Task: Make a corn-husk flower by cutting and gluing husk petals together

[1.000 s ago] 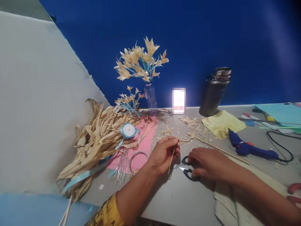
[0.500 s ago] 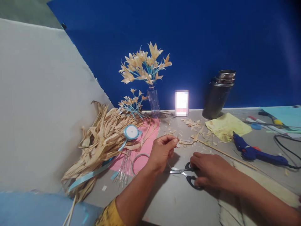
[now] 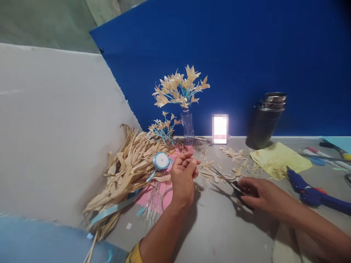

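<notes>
My right hand is closed round the black handles of a pair of scissors. The blades are raised off the table and point left toward my other hand. My left hand has its thumb pressed against curled fingers; whatever is pinched there is too small or hidden to make out. Below and between the hands lie pale husk scraps. Beside my left wrist, thin silvery wires and a ring-shaped coil rest on pink paper.
Dried husks are heaped at left, with a blue ribbon spool on them. Husk flowers stand in a clear bottle. A dark flask, yellow paper and a blue glue gun are at right.
The scissors, low and lying across the table before, are now lifted in my right hand and angled up-left. My left hand has risen slightly. The whole view has shifted, putting things lower and further right.
</notes>
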`<state>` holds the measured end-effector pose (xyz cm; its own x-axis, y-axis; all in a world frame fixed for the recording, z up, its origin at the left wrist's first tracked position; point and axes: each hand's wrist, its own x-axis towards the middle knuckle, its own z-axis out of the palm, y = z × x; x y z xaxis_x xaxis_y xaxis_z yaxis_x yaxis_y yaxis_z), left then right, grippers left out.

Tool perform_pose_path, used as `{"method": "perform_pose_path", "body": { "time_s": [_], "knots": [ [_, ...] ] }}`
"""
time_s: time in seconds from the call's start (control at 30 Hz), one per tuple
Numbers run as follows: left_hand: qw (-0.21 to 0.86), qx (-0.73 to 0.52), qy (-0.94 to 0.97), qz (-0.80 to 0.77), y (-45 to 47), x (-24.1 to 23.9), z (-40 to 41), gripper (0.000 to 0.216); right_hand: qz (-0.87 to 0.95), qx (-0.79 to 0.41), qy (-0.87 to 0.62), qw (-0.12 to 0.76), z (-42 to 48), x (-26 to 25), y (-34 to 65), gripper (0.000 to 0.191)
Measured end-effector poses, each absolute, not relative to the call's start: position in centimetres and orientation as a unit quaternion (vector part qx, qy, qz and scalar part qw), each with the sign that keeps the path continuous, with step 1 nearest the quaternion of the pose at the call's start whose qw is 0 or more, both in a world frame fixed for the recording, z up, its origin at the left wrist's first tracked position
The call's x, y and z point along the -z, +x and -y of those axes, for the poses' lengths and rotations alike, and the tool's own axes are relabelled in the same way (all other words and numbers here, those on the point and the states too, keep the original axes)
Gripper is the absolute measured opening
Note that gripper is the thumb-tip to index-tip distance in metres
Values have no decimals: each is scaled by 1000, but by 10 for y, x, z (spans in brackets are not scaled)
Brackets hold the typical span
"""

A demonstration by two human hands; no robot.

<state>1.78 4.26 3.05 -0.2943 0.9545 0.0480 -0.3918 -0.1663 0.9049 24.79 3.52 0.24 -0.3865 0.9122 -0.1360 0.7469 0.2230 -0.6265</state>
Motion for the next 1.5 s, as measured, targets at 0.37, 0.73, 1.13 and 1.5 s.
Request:
{"method": "perform_pose_path", "body": {
  "time_s": [0.37,0.73,1.13,1.5],
  "knots": [
    [500,-605,421,-454,42,-19,-22,29,740,-374,-530,177,-24,-5,225,30],
    [456,-515,501,-526,14,-24,-39,33,798,-277,-517,134,-24,-5,231,26],
    [554,-422,528,-486,19,-11,-40,14,851,-208,-479,58,-22,-11,237,14],
    [531,-513,489,-465,23,-22,-37,17,847,-157,-507,31,-17,-2,233,14]
  ]
}}
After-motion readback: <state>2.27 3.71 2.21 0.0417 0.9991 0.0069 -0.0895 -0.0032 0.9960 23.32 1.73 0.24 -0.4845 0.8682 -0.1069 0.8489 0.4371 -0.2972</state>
